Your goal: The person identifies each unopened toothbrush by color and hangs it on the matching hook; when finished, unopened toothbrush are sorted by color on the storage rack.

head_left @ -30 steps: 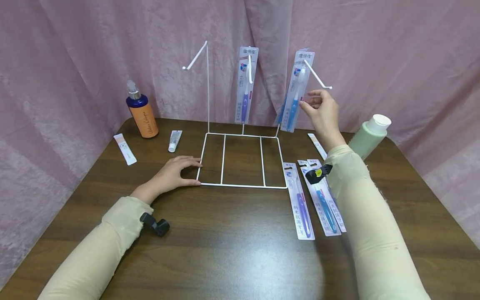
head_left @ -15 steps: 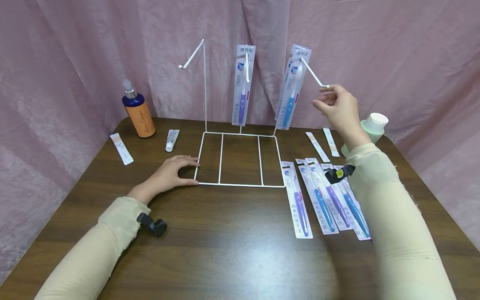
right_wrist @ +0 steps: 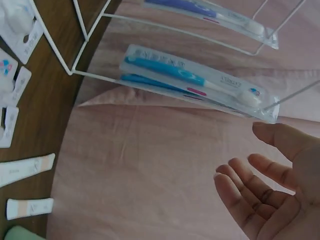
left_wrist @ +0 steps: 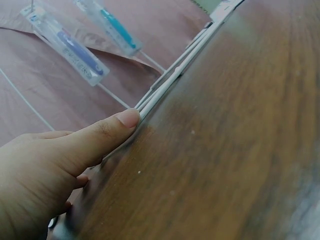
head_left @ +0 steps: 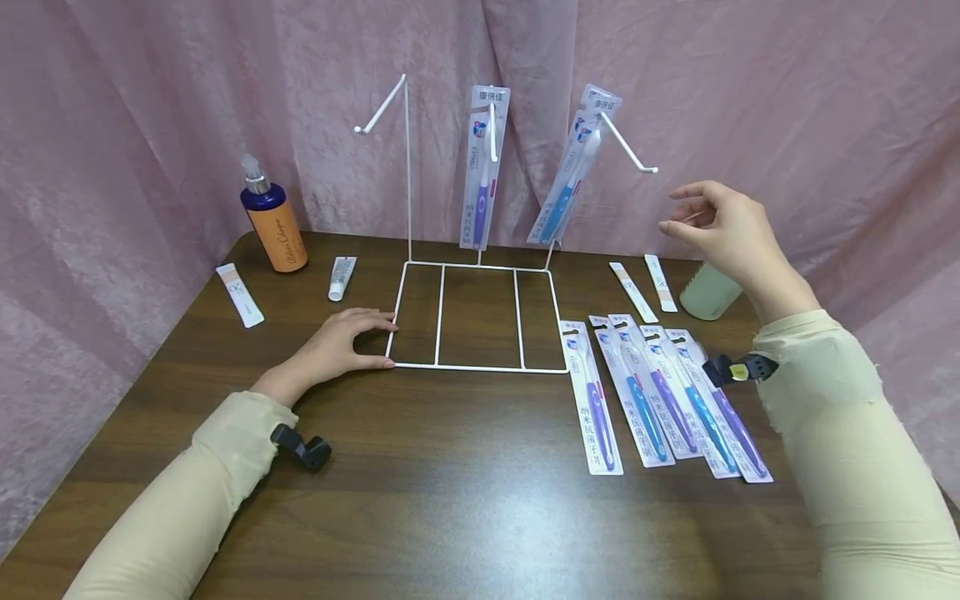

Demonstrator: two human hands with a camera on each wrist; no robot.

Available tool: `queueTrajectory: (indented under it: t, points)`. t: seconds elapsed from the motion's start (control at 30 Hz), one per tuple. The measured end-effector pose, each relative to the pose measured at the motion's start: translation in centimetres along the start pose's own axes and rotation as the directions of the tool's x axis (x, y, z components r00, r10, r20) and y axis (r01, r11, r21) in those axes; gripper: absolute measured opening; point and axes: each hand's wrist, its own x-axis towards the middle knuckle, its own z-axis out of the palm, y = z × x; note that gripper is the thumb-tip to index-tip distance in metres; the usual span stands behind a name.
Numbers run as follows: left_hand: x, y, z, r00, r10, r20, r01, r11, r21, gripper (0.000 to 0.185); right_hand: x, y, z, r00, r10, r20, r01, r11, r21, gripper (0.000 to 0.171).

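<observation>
A white wire rack (head_left: 480,367) stands on the table. My left hand (head_left: 337,346) holds its front left corner, thumb on the front end and fingertips at the left rail; the thumb (left_wrist: 107,134) shows there in the left wrist view. A packaged purple toothbrush (head_left: 483,179) hangs from the middle hook. Blue packaged toothbrushes (head_left: 566,183) overlap on the right hook (head_left: 628,146), leaning left at the bottom. My right hand (head_left: 738,233) is in the air to the right of that hook, fingers loosely bent and nothing in them. The left hook (head_left: 380,106) bears nothing.
Several packaged toothbrushes (head_left: 596,400) lie fanned at the right of the rack. Behind them are white sachets (head_left: 633,293) and a green bottle (head_left: 708,292), partly hidden by my right hand. At left stand an orange-and-blue pump bottle (head_left: 276,225), a small tube (head_left: 342,277) and another sachet (head_left: 240,296).
My right hand has let go of the front blue toothbrush and moved right, away from the hook. The toothbrushes there have swung left at the bottom. My left hand stays at the rack.
</observation>
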Motion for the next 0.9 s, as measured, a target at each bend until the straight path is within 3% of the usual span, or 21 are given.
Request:
queueTrajectory:
  t: [0.43,0.9]
  points:
    - [0.0,-0.3,0.1,1.000,0.006,-0.012,-0.006,1.000,-0.003,0.059,-5.4,2.5,-1.3,0.993,-0.055,0.105,0.060,0.997,-0.045,0.048]
    - [0.1,-0.2,0.0,1.000,0.001,0.006,-0.001,1.000,-0.006,0.059,-9.4,5.0,-1.4,0.998,-0.027,0.064,0.029,0.999,-0.029,0.047]
